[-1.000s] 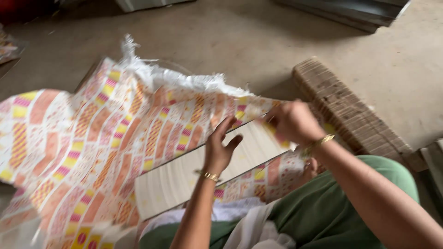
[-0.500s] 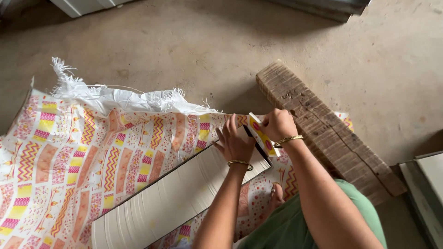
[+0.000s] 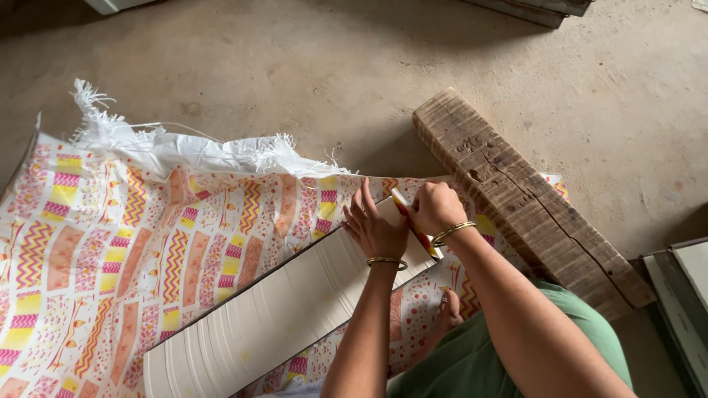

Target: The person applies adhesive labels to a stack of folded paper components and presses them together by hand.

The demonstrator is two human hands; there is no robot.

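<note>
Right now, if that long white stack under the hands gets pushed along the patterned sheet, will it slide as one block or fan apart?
The white stack shows fine lines along its face, so it is probably many loose sheets that could shear. The left hand presses flat on it, which may hold them together. It looks long and thick, so likely heavy, and could drag the patterned sheet.

1. Floor point(image 3: 258, 66): bare grey concrete, mottled and lightly stained, lit evenly by soft daylight
2. Wooden beam point(image 3: 516, 199): weathered and cracked, lying diagonally on the floor at the right
3. Flat metal-edged panels point(image 3: 682, 295): at the right edge, partly out of view
4. Pale objects point(image 3: 531, 9): along the top edge, cut off; their kind cannot be told
</note>
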